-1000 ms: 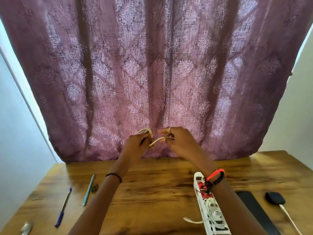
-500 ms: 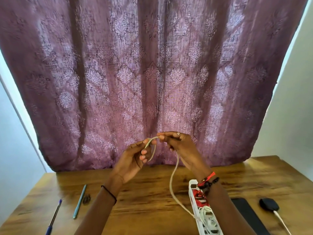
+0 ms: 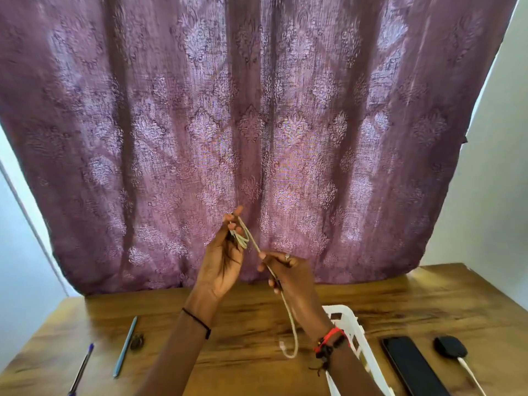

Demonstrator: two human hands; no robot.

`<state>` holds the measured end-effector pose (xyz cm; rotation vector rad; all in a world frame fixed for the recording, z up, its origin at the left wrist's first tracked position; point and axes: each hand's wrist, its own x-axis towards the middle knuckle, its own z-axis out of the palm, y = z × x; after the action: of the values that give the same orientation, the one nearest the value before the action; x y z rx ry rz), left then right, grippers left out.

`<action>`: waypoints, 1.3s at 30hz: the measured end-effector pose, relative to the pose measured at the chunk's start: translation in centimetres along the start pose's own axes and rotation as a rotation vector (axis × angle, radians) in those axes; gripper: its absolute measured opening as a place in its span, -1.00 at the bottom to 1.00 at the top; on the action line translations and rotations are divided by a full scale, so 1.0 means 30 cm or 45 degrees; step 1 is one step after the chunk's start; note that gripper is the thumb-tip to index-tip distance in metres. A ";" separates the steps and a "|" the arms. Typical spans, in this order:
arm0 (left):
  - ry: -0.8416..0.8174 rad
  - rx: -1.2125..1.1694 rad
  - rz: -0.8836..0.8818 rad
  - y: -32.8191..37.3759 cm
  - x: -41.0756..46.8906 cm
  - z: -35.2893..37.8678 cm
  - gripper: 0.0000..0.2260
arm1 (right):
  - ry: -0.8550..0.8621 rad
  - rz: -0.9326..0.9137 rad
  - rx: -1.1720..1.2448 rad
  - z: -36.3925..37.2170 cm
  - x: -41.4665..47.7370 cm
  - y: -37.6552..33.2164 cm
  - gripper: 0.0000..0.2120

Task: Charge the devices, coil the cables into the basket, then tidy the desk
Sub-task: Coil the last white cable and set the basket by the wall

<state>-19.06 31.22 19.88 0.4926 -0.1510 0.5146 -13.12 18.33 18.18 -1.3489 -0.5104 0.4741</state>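
A thin white cable (image 3: 289, 312) runs between both hands above the wooden desk (image 3: 251, 324). My left hand (image 3: 223, 261) is raised with the palm toward me and holds a few coiled loops of the cable between thumb and fingers. My right hand (image 3: 288, 274), lower and to the right, pinches the cable's straight run. The free end hangs below it in a hook, with its plug just above the desk. A white plastic basket (image 3: 354, 332) sits behind my right forearm, partly hidden. A black phone (image 3: 411, 364) lies to its right.
A small black device (image 3: 450, 346) with a white cable (image 3: 471, 377) plugged in lies at the right. On the left lie a teal pen (image 3: 125, 345), a blue pen (image 3: 81, 368) and a small dark round object (image 3: 137, 341). A purple curtain (image 3: 257, 124) hangs behind the desk.
The hands have separated: my left hand rose holding the loops, my right hand slid down along the cable. The cable's tail has come up out of the basket and hangs free.
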 end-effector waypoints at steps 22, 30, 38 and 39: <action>0.038 2.175 0.211 -0.001 -0.008 -0.063 -0.80 | -0.366 -0.364 -1.133 -0.107 0.011 -0.113 -0.79; -0.128 1.754 -0.340 -0.021 -0.099 0.004 -0.79 | -0.362 -0.562 -1.269 -0.156 0.036 -0.135 -0.72; -0.103 1.240 -0.570 -0.056 -0.161 0.015 -0.73 | -0.247 -0.652 -1.146 -0.173 0.009 -0.147 -0.84; -0.103 1.180 -0.600 -0.064 -0.165 0.018 -0.73 | -0.232 -0.683 -1.146 -0.176 0.007 -0.144 -0.86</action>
<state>-22.38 27.35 18.27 1.4143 0.1426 0.0682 -9.66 13.59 21.69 -1.9257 -1.2944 -0.1173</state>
